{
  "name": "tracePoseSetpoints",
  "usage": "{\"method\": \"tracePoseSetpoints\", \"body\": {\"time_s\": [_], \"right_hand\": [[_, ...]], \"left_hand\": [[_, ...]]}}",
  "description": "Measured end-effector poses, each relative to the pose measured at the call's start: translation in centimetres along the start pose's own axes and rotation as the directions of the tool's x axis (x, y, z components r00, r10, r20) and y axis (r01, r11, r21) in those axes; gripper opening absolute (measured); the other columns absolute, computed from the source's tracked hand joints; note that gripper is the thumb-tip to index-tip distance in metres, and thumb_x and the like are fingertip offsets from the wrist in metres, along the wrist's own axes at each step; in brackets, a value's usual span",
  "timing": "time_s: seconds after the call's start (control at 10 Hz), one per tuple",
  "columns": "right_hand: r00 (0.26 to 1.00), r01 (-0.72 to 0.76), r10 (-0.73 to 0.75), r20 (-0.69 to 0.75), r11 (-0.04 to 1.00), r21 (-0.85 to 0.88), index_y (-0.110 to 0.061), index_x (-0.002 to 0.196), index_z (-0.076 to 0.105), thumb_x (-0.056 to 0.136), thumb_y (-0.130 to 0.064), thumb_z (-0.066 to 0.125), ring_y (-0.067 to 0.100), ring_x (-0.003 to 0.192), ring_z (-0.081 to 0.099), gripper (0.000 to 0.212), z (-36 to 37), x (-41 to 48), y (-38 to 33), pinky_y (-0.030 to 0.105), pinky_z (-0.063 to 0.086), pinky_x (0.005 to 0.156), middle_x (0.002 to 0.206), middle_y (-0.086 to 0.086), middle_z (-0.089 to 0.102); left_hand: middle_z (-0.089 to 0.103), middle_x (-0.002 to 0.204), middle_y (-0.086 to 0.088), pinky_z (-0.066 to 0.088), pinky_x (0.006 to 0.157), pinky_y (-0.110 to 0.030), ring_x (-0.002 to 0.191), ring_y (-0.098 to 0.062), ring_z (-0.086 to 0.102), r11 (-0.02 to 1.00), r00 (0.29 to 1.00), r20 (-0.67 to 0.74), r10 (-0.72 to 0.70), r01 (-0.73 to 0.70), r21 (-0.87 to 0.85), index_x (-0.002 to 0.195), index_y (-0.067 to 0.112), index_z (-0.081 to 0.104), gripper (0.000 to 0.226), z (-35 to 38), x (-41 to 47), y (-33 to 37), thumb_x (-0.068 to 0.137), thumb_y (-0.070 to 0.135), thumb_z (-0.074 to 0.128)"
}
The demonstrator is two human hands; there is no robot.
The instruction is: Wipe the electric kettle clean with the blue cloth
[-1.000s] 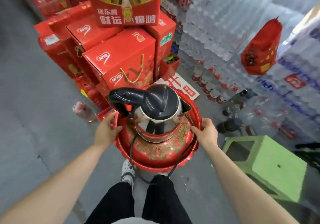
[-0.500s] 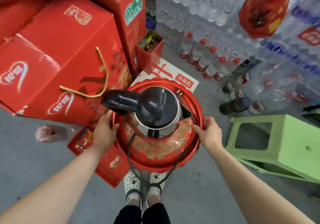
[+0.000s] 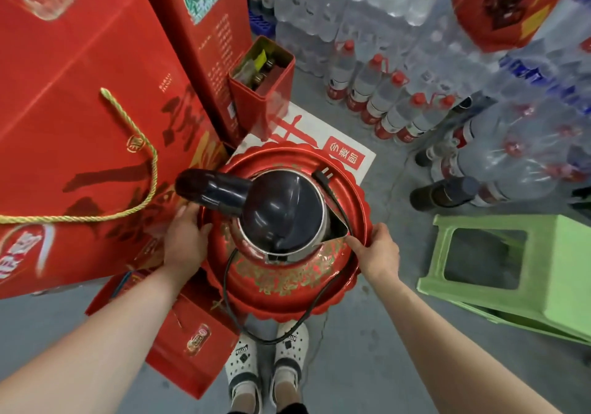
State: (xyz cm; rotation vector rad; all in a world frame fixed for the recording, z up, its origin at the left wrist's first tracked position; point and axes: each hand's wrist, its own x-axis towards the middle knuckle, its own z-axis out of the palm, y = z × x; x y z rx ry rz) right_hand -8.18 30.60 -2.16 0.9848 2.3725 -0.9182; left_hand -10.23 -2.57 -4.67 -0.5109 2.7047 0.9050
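Left hand (image 3: pixel 185 241) and right hand (image 3: pixel 379 253) are still gripping the scalloped red tray (image 3: pixel 287 309) bearing the black-lidded steel kettle (image 3: pixel 281 209), fingertips hidden beneath.

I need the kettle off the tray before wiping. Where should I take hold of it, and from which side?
Grip the black handle, coming from the left and above. It juts sideways from the kettle past the tray rim, just over the left hand. The spout points right, and the cord hangs off the near edge.

Glossy black plastic lid (image 3: pixel 281 212) tops the shiny metal kettle (image 3: pixel 299 252), matt plastic stool (image 3: pixel 524 269).
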Motion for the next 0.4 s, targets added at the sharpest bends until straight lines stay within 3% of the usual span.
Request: {"method": "tracePoseSetpoints", "body": {"time_s": [0.1,0.2,0.3,0.4], "right_hand": [[1.000,0.002,-0.002,0.023,1.000,-0.009,-0.017,0.109,0.053,0.089,-0.038,0.073,0.030,0.095,0.066,0.035,0.1,0.2,-0.1,0.047,0.055,0.087,0.098,0.003,0.066],[0.998,0.001,0.001,0.064,0.999,-0.038,-0.019,0.118,0.051,0.095,-0.049,0.060,0.031,0.100,0.067,0.038,-0.3,-0.4,0.0,0.045,0.053,0.089,0.105,0.004,0.068],[1.000,0.007,-0.007,0.005,1.000,0.003,-0.015,0.134,0.049,0.098,-0.049,0.051,0.032,0.106,0.065,0.049,-1.6,-1.5,0.5,0.044,0.050,0.094,0.112,0.009,0.067],[0.985,0.078,-0.047,-0.168,0.980,0.182,-0.015,0.137,0.048,0.098,-0.035,0.059,0.028,0.103,0.064,0.045,-5.4,-3.6,0.2,0.038,0.048,0.086,0.110,0.006,0.063]], "left_hand": [[0.061,0.123,-0.020,0.043,0.095,-0.045,0.117,-0.040,0.056,1.000,1.000,0.003,0.016,-0.016,-0.019,0.126,0.007,0.059,0.045,-0.3,-0.3,-0.1,0.082,0.001,0.067],[0.063,0.127,-0.016,0.046,0.092,-0.044,0.108,-0.036,0.061,0.999,0.997,0.075,0.021,-0.019,-0.035,0.140,0.014,0.048,0.059,-0.7,-2.0,-0.7,0.085,0.004,0.066],[0.061,0.130,-0.013,0.046,0.093,-0.045,0.108,-0.033,0.062,0.987,0.992,0.056,-0.113,0.118,-0.112,0.148,0.016,0.039,0.065,-1.2,-6.0,-0.4,0.089,0.006,0.064],[0.059,0.132,-0.015,0.044,0.098,-0.046,0.116,-0.036,0.058,0.930,0.942,0.062,-0.330,0.335,-0.148,0.147,0.012,0.040,0.060,-2.1,-12.5,-0.3,0.091,0.012,0.062]]}}
